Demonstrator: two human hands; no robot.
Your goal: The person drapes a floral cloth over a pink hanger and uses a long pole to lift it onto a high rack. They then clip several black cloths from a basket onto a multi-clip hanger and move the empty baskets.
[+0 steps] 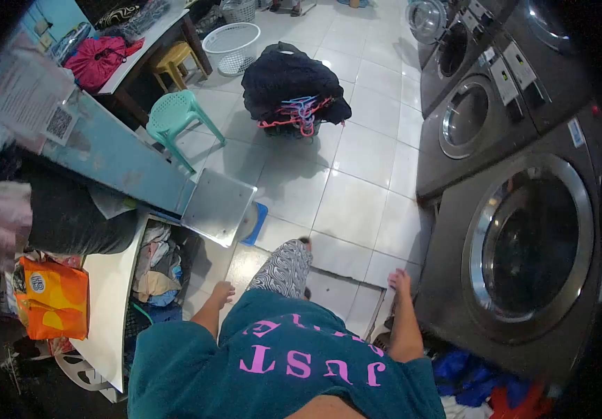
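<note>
My left hand (223, 293) hangs beside my patterned trousers, holding nothing, with its fingers loosely apart. A square metal-topped stool (219, 207) stands just ahead of it. On the other side, my right hand (399, 280) is held out empty over the tiled floor, its fingers slightly bent and apart. It is nearest to the large dark front-loading machine (447, 279), without touching it. Farther ahead on the floor is a heap of black clothes (290, 77), with pink and blue hangers (303, 112) at its near side. Whatever holds up the heap is mostly hidden.
More front-loading machines (465, 115) line the right wall, one with its round door (426, 19) swung out. Left are a green stool (174, 115), a yellow stool (177, 61), a white basket (231, 43) and a table. Clothes (158, 262) fill a shelf near my left. A low floor step lies ahead.
</note>
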